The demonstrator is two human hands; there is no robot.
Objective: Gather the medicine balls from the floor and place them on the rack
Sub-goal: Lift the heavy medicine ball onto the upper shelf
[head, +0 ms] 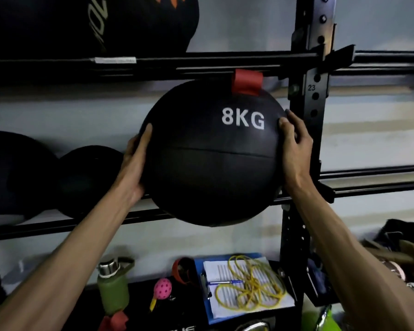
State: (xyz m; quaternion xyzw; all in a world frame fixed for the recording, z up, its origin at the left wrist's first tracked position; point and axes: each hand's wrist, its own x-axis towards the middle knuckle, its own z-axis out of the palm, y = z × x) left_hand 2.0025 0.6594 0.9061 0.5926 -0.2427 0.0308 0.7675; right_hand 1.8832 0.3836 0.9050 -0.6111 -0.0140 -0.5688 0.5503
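Pale grey wall showed behind a black steel storage rack (314,103) with horizontal rail shelves. At the middle shelf, hard against the upright post, sat a large black leather-look medicine ball marked "8KG" in white (210,163), with a red fabric tab (247,82) at its top just under the upper rails. Its underside overlapped the shelf's front rail (81,222); whether its weight was fully on the rails could not be told.

The left hand (135,163) lay pressed against the ball's left flank, palm in and fingers straight along the curve. The right hand (294,149) cupped the right flank, thumb on the front face and fingers bent round the side, squeezed close to the post.

Two more dark round balls (89,180) sat on the same shelf to the left, the nearer one close to the left hand, and another black ball (81,22) rested on the shelf above. Below lay a blue clipboard with a coil of yellow cord (249,285) and a green bottle (112,287).

Judging by its marking, the ball was heavy, and its smooth, seamed skin probably gave little to hook onto. Opposed palms low on the two flanks looked the safest hold; the tab seemed too small for carrying.
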